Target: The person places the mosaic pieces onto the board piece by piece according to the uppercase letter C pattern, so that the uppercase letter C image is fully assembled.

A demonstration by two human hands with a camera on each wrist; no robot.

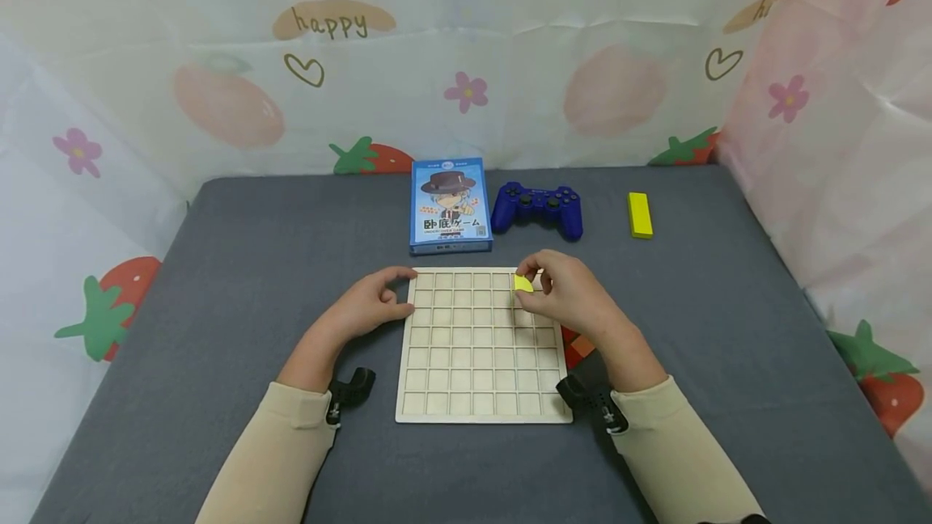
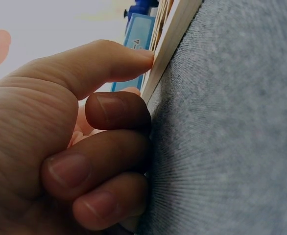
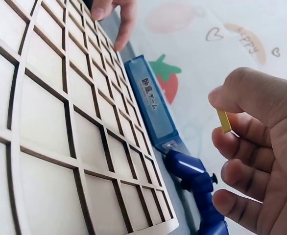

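Closest to us, our two cream sleeves (image 1: 291,443) come up from the bottom edge, each with a black wrist strap (image 1: 349,389), toward a pale wooden grid board (image 1: 482,378) lying flat on the grey tabletop (image 1: 240,265). Our left hand (image 1: 367,306) sits at the board's 9 o'clock side, near its far left corner; the left wrist view shows the thumb tip (image 2: 143,58) pressed against the board's edge while the other fingers (image 2: 114,110) are curled in against the cloth, holding nothing. Our right hand (image 1: 568,293) hovers over the board's 1 o'clock corner, and its thumb and forefinger are pinched together on a small yellow piece (image 1: 522,283); in the right wrist view that piece (image 3: 225,121) shows only as a thin yellow edge between the fingertips, raised clear of the board's squares. Beyond the board, at 12 o'clock, lies a blue card game box (image 1: 449,204), and just beside it toward 1 o'clock a blue game controller (image 1: 537,209). Well apart, toward 2 o'clock, a yellow block (image 1: 639,214) rests on the cloth. Something red (image 1: 575,346) peeks out under our right wrist; we cannot tell what it is.
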